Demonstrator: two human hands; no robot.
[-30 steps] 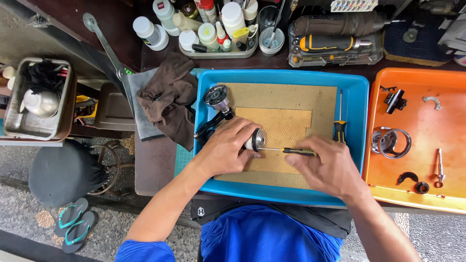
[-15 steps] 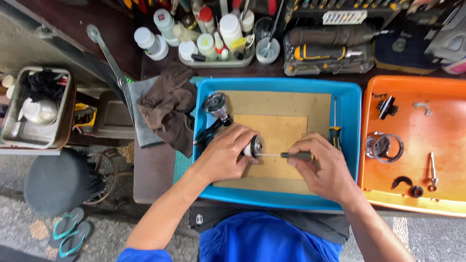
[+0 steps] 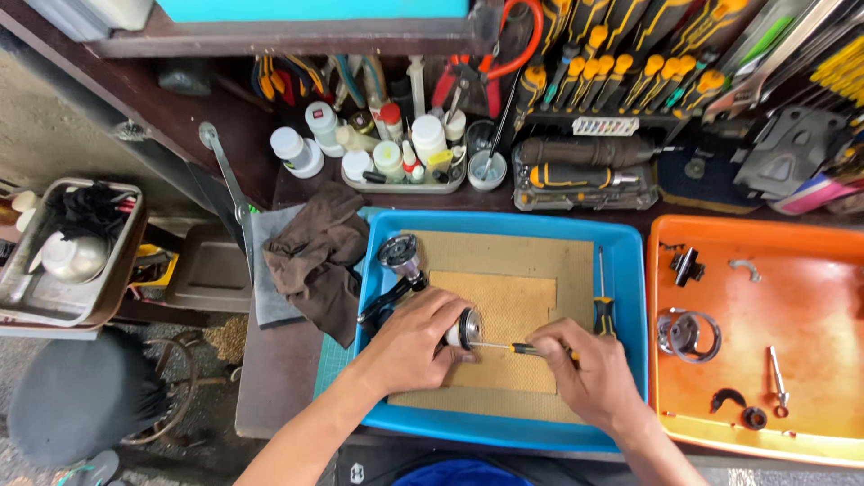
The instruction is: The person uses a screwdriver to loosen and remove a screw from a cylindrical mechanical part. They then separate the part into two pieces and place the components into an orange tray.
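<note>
Left hand [image 3: 409, 346] is wrapped around a small round metal part [image 3: 466, 328], fingers curled shut on it, holding it on the tan mat [image 3: 504, 297] inside the blue tray [image 3: 630, 270]. Right hand [image 3: 589, 373] is closed on the handle of a screwdriver [image 3: 513, 347], shaft lying level with its tip at the metal part's face. Both hands sit near the tray's near-centre.

A second screwdriver [image 3: 601, 301] lies along the tray's right side, just beside the right hand. A fishing reel body [image 3: 399, 261] with its crank sits at the tray's far-left corner. A brown rag [image 3: 315, 256] lies left of the tray. An orange tray [image 3: 810, 297] on the right holds loose small parts, including a metal ring [image 3: 688, 333].
</note>
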